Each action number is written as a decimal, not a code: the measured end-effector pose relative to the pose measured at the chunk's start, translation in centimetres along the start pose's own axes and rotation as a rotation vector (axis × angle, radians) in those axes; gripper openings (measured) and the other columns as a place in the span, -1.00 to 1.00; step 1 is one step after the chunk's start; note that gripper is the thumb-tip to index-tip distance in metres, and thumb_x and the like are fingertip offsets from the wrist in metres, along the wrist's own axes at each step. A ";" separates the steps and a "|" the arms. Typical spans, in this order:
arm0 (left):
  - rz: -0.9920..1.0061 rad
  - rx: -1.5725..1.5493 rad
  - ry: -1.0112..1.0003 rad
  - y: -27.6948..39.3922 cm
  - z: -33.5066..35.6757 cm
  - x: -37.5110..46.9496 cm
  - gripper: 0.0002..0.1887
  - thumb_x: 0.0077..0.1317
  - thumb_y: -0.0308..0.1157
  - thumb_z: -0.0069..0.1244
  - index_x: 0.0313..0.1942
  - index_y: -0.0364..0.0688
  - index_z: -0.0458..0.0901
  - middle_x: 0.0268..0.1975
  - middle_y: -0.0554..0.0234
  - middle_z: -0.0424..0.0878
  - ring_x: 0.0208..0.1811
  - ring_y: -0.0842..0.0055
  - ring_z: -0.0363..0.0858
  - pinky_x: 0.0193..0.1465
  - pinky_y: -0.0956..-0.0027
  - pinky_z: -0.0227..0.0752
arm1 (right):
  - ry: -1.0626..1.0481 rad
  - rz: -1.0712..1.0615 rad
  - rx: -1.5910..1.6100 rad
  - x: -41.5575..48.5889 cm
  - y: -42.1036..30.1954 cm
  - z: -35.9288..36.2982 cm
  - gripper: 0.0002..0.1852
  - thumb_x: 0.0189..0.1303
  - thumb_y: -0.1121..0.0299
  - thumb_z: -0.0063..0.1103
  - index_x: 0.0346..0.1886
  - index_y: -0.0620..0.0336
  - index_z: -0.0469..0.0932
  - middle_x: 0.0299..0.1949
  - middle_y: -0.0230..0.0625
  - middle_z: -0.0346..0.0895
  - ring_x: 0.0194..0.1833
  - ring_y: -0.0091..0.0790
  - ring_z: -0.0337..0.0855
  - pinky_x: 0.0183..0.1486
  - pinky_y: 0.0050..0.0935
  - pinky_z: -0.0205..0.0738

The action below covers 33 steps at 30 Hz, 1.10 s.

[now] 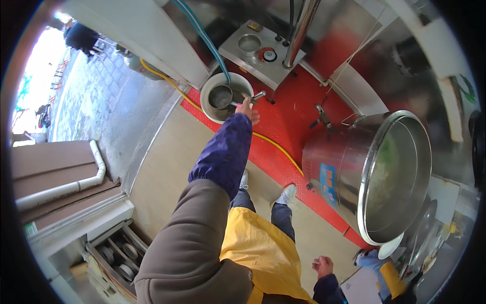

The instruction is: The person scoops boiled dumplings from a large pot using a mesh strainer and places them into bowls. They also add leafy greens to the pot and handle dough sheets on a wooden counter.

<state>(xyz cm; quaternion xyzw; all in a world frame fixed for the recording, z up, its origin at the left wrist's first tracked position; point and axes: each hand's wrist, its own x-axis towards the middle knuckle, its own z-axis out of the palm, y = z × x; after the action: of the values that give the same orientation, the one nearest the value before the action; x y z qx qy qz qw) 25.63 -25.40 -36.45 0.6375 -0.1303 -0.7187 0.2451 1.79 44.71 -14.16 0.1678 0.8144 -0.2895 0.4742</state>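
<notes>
My left hand (248,110), in a purple sleeve cover, reaches over the rim of a white bucket (205,99). Its fingers are at the handle of a round metal dipper (221,97), which sits in the bucket; whether they close on the handle cannot be told. Another metal handle end (260,94) sticks out past my fingers. A blue-green hose (207,40) runs down into the bucket. My right hand (323,266) hangs low at the right of my yellow apron (262,247), fingers curled, with nothing visible in it.
A tall steel stockpot (338,159) with pale, greenish contents stands at right. Behind the bucket is a low steel unit (262,57) with a metal bowl (249,43). A yellow hose (279,146) crosses the red floor (288,110). An open drawer (117,250) lies lower left.
</notes>
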 end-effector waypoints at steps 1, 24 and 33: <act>-0.029 -0.034 0.005 1.1 1.2 2.4 -0.43 0.45 0.15 -0.10 0.03 -0.25 0.51 -0.17 -0.10 0.63 -0.25 0.10 0.70 -0.20 -0.07 0.70 | 0.050 0.041 0.007 -0.8 1.0 1.2 -0.80 0.41 0.29 0.13 -0.07 0.22 0.49 -0.27 -0.13 0.64 -0.40 -0.24 0.69 -0.38 -0.27 0.67; -0.085 0.158 -0.313 8.6 -22.8 -22.0 -0.46 0.22 -0.57 -0.07 0.26 -0.28 0.42 -0.48 0.20 0.51 -0.70 0.44 0.47 -0.70 0.37 0.38 | -0.301 -0.268 -0.380 -5.3 -11.6 24.9 -0.70 0.40 0.17 0.22 -0.13 0.27 0.58 -0.28 -0.24 0.68 -0.32 -0.40 0.72 -0.25 -0.36 0.64; 0.081 0.607 -0.399 14.0 -22.9 -44.9 -0.38 0.11 -0.56 -0.01 0.26 -0.31 0.35 -0.52 0.24 0.51 -0.75 0.49 0.43 -0.73 0.42 0.24 | -0.503 -0.930 -0.339 -19.6 -23.8 27.7 -0.67 0.39 0.22 0.26 0.07 0.21 0.55 -0.13 -0.13 0.72 -0.06 -0.23 0.76 0.01 -0.28 0.63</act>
<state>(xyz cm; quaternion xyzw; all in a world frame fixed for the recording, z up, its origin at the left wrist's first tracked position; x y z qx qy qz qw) 53.71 -11.05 5.31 0.5227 -0.4082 -0.7472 0.0427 17.14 8.79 -0.28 -0.3621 0.6997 -0.3644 0.4965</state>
